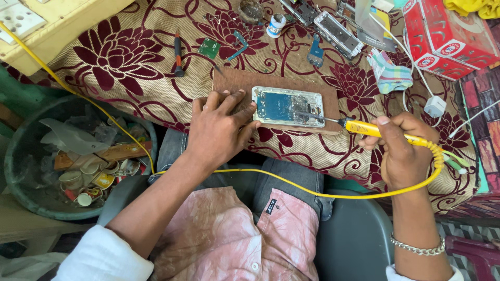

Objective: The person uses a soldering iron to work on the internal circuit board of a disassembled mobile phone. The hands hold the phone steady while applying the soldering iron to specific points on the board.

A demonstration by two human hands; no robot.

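An opened phone (287, 106) with its blue circuit board showing lies on a brown wooden board (271, 83) on a floral cloth. My left hand (219, 130) rests flat on the board's left end, its fingertips against the phone's left edge. My right hand (398, 151) grips a yellow soldering iron (380, 131), and the iron's metal tip reaches the phone's right part. The iron's yellow cord (291, 186) loops across my lap.
Loose parts lie behind the board: a screwdriver (178, 52), a small green circuit board (209, 48), a white bottle (275, 25), phone frames (337, 34), a folded cloth (389, 73) and red boxes (448, 36). A bin of scraps (78, 156) stands at the left. A white charger (434, 106) lies at the right.
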